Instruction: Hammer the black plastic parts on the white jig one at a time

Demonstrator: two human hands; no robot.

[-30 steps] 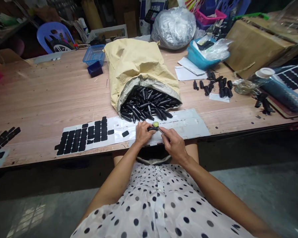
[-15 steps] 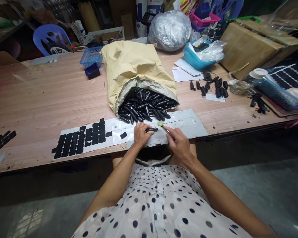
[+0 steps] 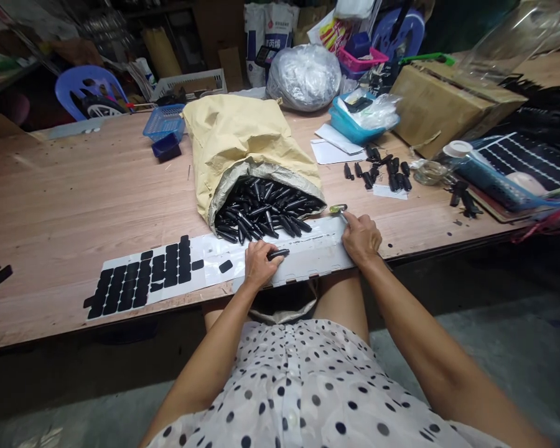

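My left hand (image 3: 260, 264) rests on the pale board (image 3: 303, 258) at the table's front edge. Its fingers are closed on a black tapered plastic piece (image 3: 280, 253), which lies sideways on the board. My right hand (image 3: 363, 238) is closed at the board's right end. It grips a small hammer (image 3: 338, 208) with a yellow-green head; the handle is mostly hidden by the fingers. Just beyond my hands, a tan sack (image 3: 242, 124) lies with its mouth toward me. Many similar black pieces (image 3: 266, 208) spill from it onto the board.
Black rounded patches (image 3: 135, 280) lie on a white sheet at left. Blue baskets (image 3: 165, 124) stand behind them. Loose black parts (image 3: 392, 174), a cardboard box (image 3: 441, 102) and a turquoise basin (image 3: 354, 124) are at right. The table edge (image 3: 121, 330) runs along the front.
My right hand has swung right with the hammer, away from the black piece in my left hand. The left hand still holds that piece. The whole view has shifted slightly.
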